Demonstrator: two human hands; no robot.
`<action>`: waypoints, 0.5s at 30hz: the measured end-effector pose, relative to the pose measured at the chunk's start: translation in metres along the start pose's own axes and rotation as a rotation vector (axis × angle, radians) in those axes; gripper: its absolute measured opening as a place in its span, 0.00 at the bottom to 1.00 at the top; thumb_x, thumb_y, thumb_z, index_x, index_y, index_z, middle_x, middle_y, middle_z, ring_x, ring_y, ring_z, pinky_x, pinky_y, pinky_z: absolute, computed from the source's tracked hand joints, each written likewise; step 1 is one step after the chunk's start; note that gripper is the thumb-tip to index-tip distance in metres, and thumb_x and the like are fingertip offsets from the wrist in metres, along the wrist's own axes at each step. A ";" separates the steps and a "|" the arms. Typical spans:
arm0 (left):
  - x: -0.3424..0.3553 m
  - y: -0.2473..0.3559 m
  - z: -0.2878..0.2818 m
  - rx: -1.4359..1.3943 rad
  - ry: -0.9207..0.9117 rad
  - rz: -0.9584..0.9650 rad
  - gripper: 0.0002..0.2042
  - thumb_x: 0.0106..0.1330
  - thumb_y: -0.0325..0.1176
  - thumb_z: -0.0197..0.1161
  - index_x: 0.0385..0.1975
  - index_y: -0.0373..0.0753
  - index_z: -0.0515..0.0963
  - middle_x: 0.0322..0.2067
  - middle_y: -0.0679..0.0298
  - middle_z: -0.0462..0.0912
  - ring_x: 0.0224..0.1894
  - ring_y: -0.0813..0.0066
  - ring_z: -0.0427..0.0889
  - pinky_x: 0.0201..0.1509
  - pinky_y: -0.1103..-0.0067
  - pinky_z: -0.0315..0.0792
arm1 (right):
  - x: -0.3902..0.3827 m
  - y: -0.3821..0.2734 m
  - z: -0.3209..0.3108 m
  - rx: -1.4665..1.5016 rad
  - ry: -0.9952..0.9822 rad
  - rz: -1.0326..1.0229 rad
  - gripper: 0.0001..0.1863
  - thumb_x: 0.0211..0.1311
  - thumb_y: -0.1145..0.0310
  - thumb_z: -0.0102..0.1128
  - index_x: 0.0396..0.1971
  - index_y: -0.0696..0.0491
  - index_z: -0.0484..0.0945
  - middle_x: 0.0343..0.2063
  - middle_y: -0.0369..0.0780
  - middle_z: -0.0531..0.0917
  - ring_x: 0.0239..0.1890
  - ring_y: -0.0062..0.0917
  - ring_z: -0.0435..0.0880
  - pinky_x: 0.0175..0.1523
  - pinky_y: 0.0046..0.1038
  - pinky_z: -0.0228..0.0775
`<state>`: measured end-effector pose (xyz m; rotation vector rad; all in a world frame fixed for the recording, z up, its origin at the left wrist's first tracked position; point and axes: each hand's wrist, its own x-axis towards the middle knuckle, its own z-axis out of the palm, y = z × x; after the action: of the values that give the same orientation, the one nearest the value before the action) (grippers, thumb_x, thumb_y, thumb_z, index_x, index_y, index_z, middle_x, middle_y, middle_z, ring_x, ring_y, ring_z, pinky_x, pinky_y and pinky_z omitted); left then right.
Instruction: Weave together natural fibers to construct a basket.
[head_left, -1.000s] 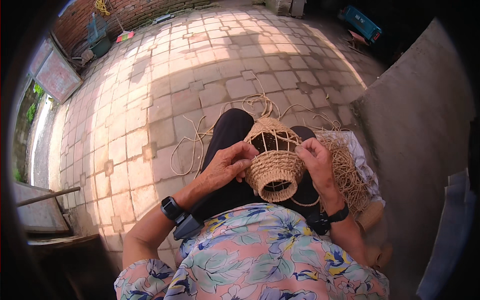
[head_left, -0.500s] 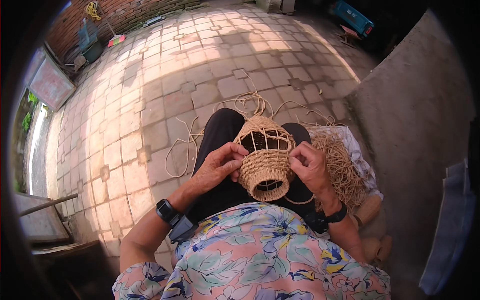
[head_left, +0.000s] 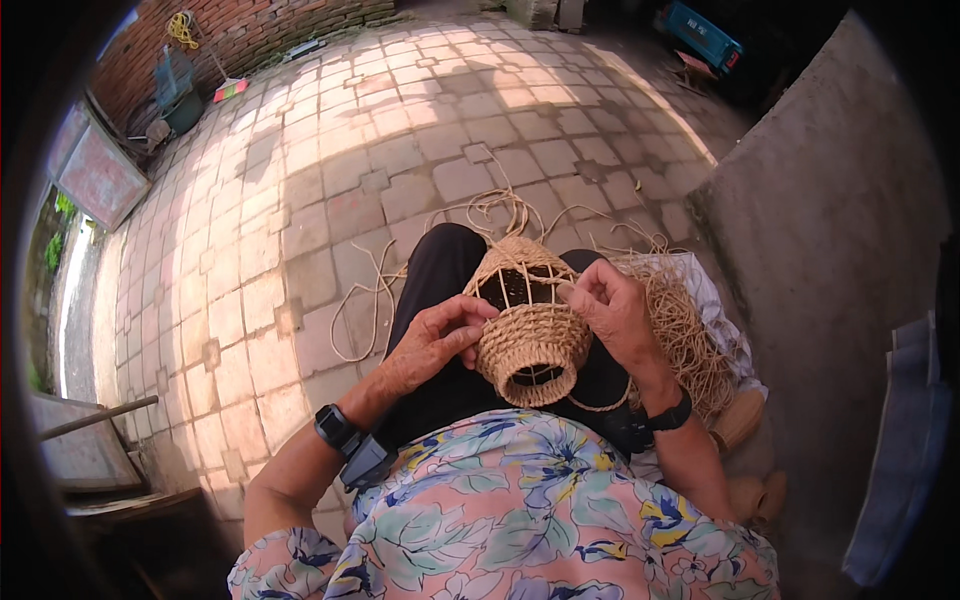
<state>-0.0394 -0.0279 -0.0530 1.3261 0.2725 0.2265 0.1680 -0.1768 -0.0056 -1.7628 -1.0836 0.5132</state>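
A tan woven basket [head_left: 535, 335] rests between my thighs, its round, thick-rimmed mouth tilted toward me. Bare upright ribs cross a dark gap in its side, between woven bands. At the basket's left side my left hand [head_left: 440, 335] grips the weave with thumb and fingers. My right hand [head_left: 615, 312] is closed in a pinch at the right end of the gap, on a cord at the weave; the fingertips partly hide it. A loop of cord [head_left: 600, 407] hangs below that hand, beside the basket.
To my right a heap of loose cord [head_left: 685, 335] lies on a white sack [head_left: 735, 345]. Woven tan pieces [head_left: 738, 420] sit nearby. Long strands [head_left: 375, 290] trail over the paving [head_left: 340, 210]. A concrete wall or slab [head_left: 820, 230] borders the right side.
My right hand has moved up and slightly left, from the basket's right side to the gap with the ribs. The left hand stays almost in place on the weave.
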 end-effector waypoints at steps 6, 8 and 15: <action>-0.001 0.003 -0.002 0.037 -0.006 -0.031 0.10 0.69 0.28 0.54 0.47 0.35 0.72 0.33 0.68 0.75 0.30 0.84 0.75 0.36 0.84 0.74 | -0.013 0.009 0.004 -0.089 0.069 0.032 0.10 0.53 0.72 0.59 0.20 0.59 0.69 0.13 0.38 0.70 0.17 0.17 0.66 0.24 0.25 0.62; 0.002 0.007 -0.003 0.023 -0.017 -0.037 0.09 0.68 0.28 0.55 0.45 0.35 0.73 0.33 0.69 0.75 0.30 0.83 0.75 0.36 0.84 0.73 | -0.018 0.017 0.000 -0.091 0.106 0.062 0.09 0.51 0.73 0.58 0.20 0.59 0.68 0.12 0.38 0.70 0.16 0.19 0.67 0.24 0.26 0.62; 0.045 0.057 0.039 0.791 0.105 0.462 0.05 0.59 0.26 0.61 0.34 0.36 0.78 0.31 0.60 0.77 0.30 0.70 0.79 0.34 0.77 0.73 | -0.031 0.065 -0.022 -0.668 0.398 -0.063 0.06 0.47 0.73 0.54 0.23 0.55 0.66 0.22 0.44 0.72 0.24 0.42 0.74 0.29 0.39 0.64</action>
<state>0.0149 -0.0366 0.0078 2.1619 0.1376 0.6220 0.1970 -0.2234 -0.0569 -2.2622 -1.0813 -0.2787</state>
